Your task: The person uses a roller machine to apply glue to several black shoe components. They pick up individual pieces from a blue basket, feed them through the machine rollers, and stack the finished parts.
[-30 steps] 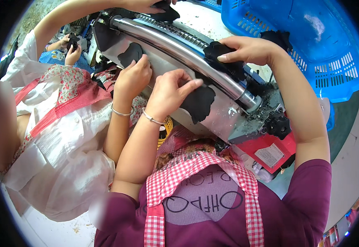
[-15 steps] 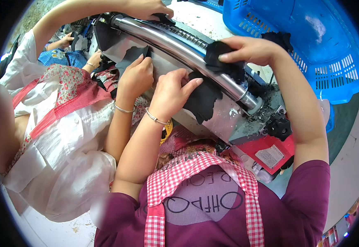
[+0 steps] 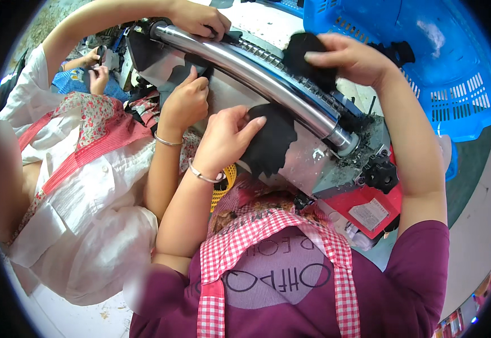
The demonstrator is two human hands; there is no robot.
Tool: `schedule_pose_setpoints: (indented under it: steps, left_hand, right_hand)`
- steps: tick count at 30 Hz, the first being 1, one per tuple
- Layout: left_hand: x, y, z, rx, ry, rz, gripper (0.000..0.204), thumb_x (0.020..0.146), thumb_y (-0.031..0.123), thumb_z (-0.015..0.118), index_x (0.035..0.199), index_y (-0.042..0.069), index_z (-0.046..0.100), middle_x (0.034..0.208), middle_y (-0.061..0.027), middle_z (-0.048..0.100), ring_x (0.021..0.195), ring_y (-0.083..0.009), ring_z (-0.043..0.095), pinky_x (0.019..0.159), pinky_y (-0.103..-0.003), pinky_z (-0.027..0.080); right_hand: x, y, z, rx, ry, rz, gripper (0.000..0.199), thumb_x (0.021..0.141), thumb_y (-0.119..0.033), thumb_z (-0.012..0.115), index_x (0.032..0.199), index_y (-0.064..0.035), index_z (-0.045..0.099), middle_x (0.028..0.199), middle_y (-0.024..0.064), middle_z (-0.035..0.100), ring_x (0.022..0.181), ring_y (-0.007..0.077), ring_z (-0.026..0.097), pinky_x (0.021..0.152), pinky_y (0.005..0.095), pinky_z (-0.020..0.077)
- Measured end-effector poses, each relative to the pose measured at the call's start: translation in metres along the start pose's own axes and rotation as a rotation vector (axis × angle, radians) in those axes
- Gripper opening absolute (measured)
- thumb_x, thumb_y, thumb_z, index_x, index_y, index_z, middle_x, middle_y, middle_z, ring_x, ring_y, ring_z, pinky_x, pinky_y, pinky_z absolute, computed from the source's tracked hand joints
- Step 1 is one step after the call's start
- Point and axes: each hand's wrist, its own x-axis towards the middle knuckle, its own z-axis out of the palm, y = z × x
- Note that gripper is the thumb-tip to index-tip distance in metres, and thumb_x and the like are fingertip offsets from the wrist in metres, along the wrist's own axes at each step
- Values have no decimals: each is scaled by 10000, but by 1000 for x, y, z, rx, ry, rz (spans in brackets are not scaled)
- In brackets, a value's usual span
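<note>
A black piece (image 3: 271, 141) is being pressed flat by the left hand (image 3: 223, 141) below the roller (image 3: 257, 73), another piece (image 3: 307, 56) is being pinched above by the right hand (image 3: 349, 56), neither seemingly fed through yet.

A black fabric piece (image 3: 271, 141) is pressed flat against the metal machine face (image 3: 307, 163) by the left hand (image 3: 226, 141), below the chrome roller (image 3: 257, 76). A second black piece (image 3: 304, 53) is pinched above the roller by the right hand (image 3: 349, 56). A co-worker's hand (image 3: 184, 104) is placed just beside the left hand. A blue basket (image 3: 454, 67) is located behind the machine.
</note>
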Motion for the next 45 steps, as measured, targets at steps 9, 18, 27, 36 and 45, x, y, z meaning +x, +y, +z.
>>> schedule_pose_setpoints:
  steps: [9,18,27,36,45]
  left_hand:
    - [-8,-20,2,-507,-112,-60,288,885,228,758,917,-44,668,704,-53,665,650,-75,607,578,-313,469]
    - [10,15,3,100,17,-23,368,888,305,743,817,-51,682,624,-118,625,600,-165,630,583,-350,483]
    - [-7,-17,1,-435,-145,-84,239,914,197,728,949,-38,700,740,-50,696,668,-91,617,616,-294,506]
    - [8,18,3,123,41,27,286,941,240,714,916,-45,705,688,-72,680,631,-88,589,569,-291,471]
    - [3,-19,18,-201,-35,-71,262,899,222,740,879,-37,704,638,-58,657,596,-61,566,556,-291,464]
  right_hand:
    - [6,8,2,-434,47,161,552,927,-288,727,1396,-45,565,1237,31,643,1155,123,543,1015,287,434]
    - [-1,1,10,-462,42,229,541,919,-309,737,1367,-56,569,1217,34,648,1114,114,568,971,293,471]
    - [-2,1,-9,-119,-1,-11,475,912,-165,729,1323,21,582,1214,50,676,1092,115,616,993,280,479]
    - [3,-14,21,-477,-28,167,580,884,-320,768,1344,-16,589,1206,41,659,1101,125,574,986,289,457]
    - [-12,-7,3,-57,-70,-68,496,902,-206,742,1307,36,591,1207,50,661,1095,106,602,965,290,480]
